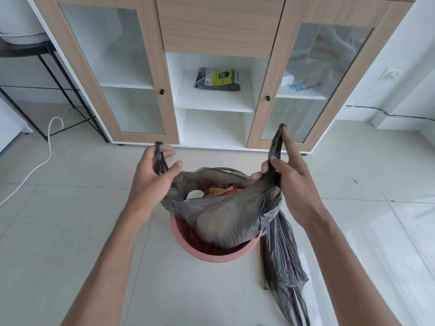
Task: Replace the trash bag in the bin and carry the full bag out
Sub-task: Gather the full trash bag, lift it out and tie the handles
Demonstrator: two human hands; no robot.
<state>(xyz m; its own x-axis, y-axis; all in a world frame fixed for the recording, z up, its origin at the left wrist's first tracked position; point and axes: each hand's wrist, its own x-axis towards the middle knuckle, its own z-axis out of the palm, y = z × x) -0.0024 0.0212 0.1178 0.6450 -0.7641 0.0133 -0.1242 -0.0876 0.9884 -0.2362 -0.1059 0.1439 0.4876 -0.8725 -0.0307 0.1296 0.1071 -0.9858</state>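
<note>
On a pale tiled floor (70,231) before a wood-and-white cabinet (219,27), the full trash bag (226,212) sat in the pink bin (211,254). The left hand (150,177) and right hand (289,175) each pinched 1 bag handle; a spare bag (282,260) lay beside.

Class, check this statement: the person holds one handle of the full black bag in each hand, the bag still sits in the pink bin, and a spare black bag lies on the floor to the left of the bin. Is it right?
One detail is wrong. The head view shows the spare bag on the floor to the right of the bin, not the left. The left hand and right hand each hold a handle of the full bag, which sits in the bin.
</note>
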